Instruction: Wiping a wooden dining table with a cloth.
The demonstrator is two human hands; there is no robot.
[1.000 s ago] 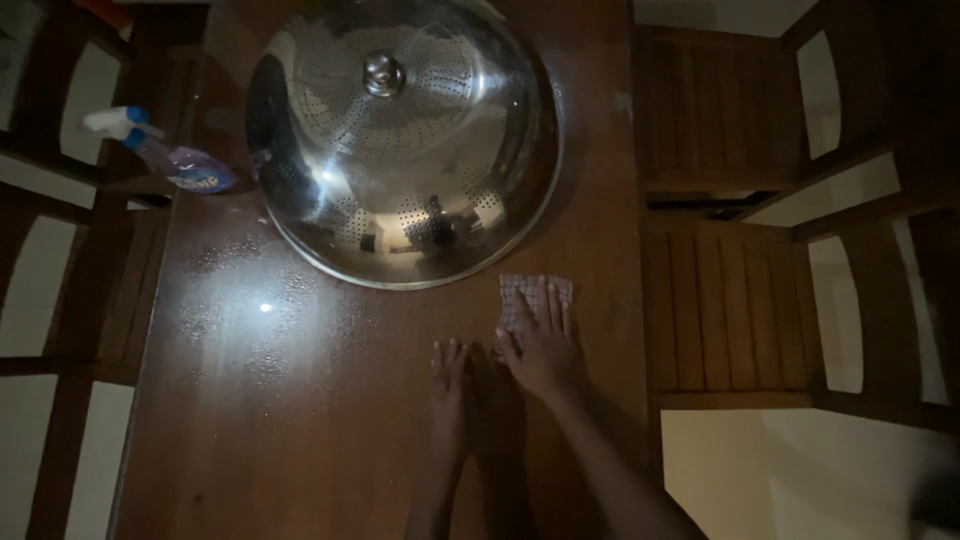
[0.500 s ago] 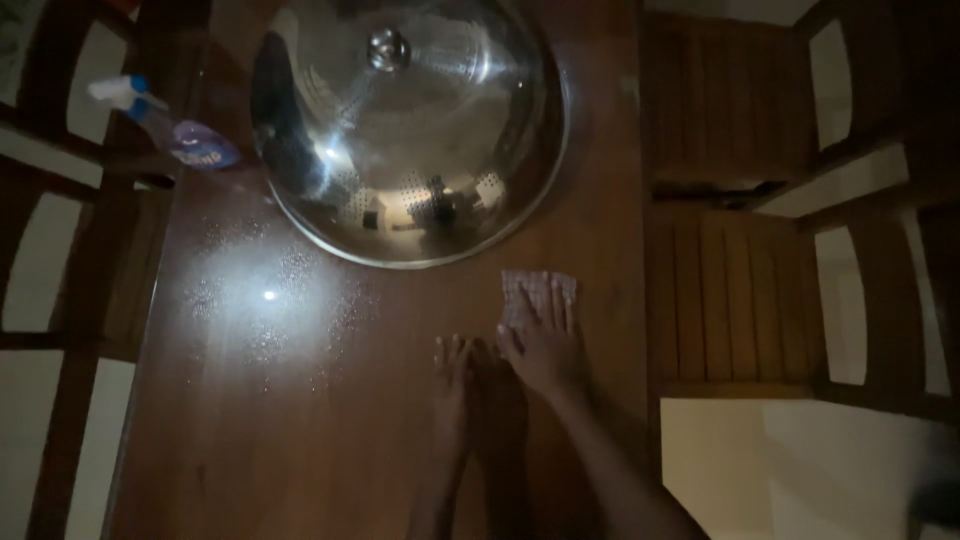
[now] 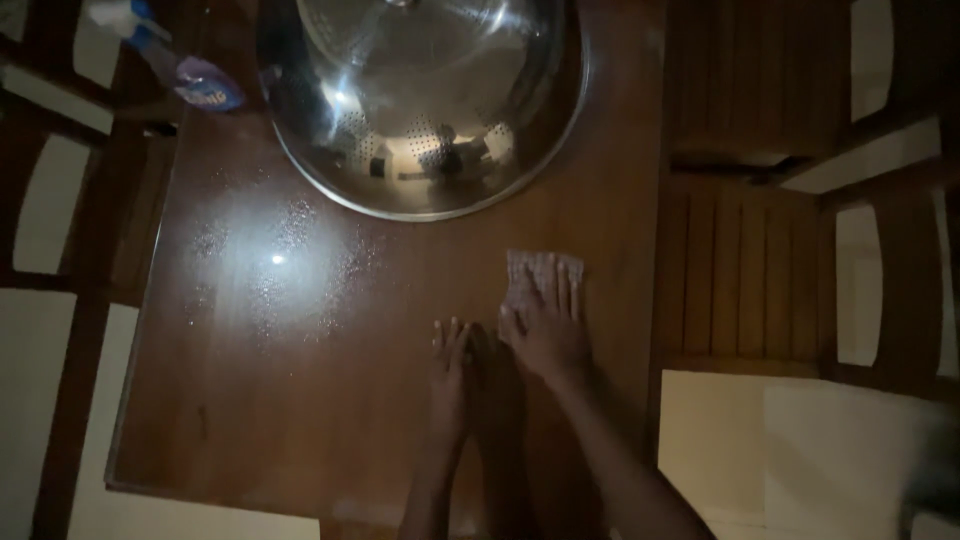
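Note:
My right hand (image 3: 545, 325) lies flat, fingers spread, pressing a small pale cloth (image 3: 527, 272) onto the brown wooden table (image 3: 300, 400). My left hand (image 3: 450, 375) rests flat on the table just to its left, holding nothing. Beyond both hands stands a large shiny metal dome cover (image 3: 425, 100), perforated near its rim. Fine droplets (image 3: 285, 265) glisten on the wood to the left of the hands.
A spray bottle with a purple body (image 3: 190, 75) lies at the table's far left corner. Wooden chairs stand at the right (image 3: 745, 270) and the left (image 3: 70, 200). Pale floor shows at the lower corners.
The view has shifted, so the dome cover and bottle sit higher in the frame. My right hand stays pressed on the cloth; my left hand stays flat beside it.

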